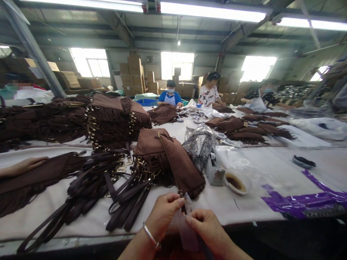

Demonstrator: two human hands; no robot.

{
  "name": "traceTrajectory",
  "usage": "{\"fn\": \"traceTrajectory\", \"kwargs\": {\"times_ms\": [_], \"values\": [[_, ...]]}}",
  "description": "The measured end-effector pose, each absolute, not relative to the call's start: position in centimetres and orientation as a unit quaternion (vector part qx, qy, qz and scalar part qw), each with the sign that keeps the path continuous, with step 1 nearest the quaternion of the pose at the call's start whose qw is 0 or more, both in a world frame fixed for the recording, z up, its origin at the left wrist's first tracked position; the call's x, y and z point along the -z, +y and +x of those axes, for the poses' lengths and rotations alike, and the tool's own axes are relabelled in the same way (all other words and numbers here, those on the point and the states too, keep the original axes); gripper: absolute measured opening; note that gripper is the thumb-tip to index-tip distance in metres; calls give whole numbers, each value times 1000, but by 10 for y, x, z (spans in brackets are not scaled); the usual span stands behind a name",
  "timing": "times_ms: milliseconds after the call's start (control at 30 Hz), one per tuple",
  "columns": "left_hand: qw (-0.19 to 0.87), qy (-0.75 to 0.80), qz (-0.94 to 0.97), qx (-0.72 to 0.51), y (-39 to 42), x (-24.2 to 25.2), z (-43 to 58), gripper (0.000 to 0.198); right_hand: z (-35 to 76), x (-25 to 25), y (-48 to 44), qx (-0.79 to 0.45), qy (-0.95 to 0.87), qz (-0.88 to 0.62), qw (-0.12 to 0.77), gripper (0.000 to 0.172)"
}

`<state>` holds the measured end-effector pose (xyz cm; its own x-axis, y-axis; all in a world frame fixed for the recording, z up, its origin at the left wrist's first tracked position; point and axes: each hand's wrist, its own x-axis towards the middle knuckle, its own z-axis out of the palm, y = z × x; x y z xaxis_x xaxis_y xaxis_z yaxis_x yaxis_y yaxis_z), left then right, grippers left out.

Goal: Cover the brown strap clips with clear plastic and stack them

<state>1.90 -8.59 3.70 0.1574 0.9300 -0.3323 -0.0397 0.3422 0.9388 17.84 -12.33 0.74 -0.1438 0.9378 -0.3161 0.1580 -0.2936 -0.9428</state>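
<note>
At the table's front edge my left hand (166, 208) pinches a narrow dark brown strap (183, 207) between thumb and fingers, at the near end of a brown fringed bag (182, 160). Close beside it on the right, my right hand (205, 225) is closed on a translucent plastic sleeve (189, 234) that hangs below my fingers. The sleeve's upper part lies against the strap; whether it goes around the strap I cannot tell. The bag, its long zip edge facing up, lies on other fringed pieces. Dark brown straps (89, 180) with gold clasps lie to the left.
A tape dispenser (215, 171) and a white bowl of brown liquid (237, 181) stand right of the bag. Purple tape (303, 202) crosses the table's right side. Stacked fringed bags (114, 121) rise behind. Another person's hand (31, 164) rests on a brown piece at left; several co-workers sit opposite.
</note>
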Motion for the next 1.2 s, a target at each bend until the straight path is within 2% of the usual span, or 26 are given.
{"fn": "traceTrajectory", "kwargs": {"times_ms": [267, 467, 733, 1000, 1200], "values": [[683, 511, 375, -362, -95, -31, 10, 40, 166, -7, -116, -594, -449, -555, 371, 42], [753, 491, 303, -317, -120, -23, -4, 46, 159, -2, -115, -568, -442, -585, 373, 41], [643, 563, 397, -335, -117, -15, -12, 39, 152, 1, -114, -595, -456, -556, 359, 43], [474, 617, 544, -315, -84, -33, -20, 26, 139, -15, -104, -636, -408, -573, 317, 26], [460, 628, 552, -298, -61, -35, -15, 22, 130, -20, -93, -687, -337, -558, 321, 20]]}}
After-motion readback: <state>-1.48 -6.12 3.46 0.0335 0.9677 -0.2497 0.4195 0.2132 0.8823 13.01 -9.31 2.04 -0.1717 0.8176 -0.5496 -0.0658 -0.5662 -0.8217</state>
